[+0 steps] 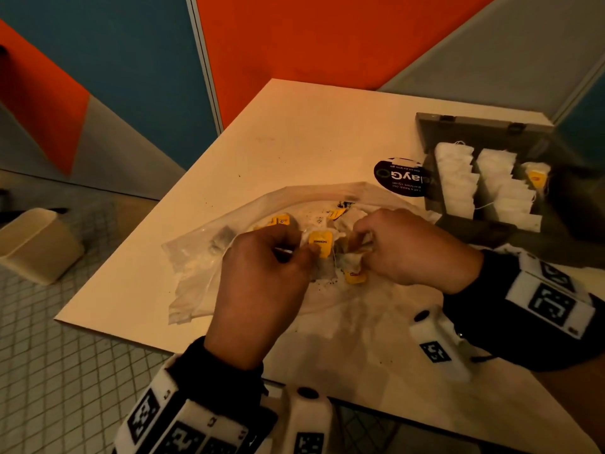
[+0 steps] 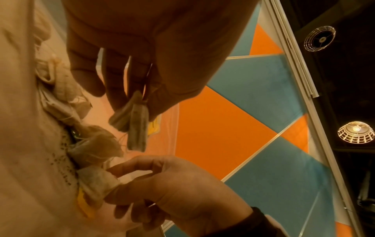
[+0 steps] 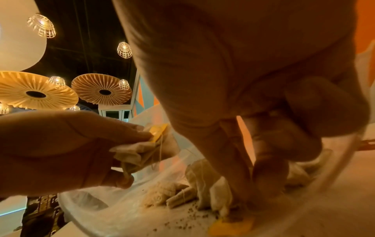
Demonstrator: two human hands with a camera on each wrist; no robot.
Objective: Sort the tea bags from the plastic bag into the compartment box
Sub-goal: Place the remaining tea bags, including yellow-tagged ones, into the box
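A clear plastic bag (image 1: 209,257) lies open on the table with several tea bags and yellow tags inside. My left hand (image 1: 307,253) pinches one tea bag (image 1: 322,244) by its yellow tag end. In the left wrist view that tea bag (image 2: 136,123) hangs from my fingertips. My right hand (image 1: 360,239) grips another crumpled tea bag (image 1: 352,260) down in the pile. The right wrist view shows this tea bag (image 3: 202,181) under my fingers. The dark compartment box (image 1: 478,127) stands open at the right, with rows of white tea bags (image 1: 458,178) in it.
A round black sticker (image 1: 397,176) lies on the table left of the box. Loose tea crumbs (image 3: 188,218) are scattered in the bag. A beige bin (image 1: 36,244) stands on the tiled floor to the left. The table's near-left edge (image 1: 131,339) is close to my left wrist.
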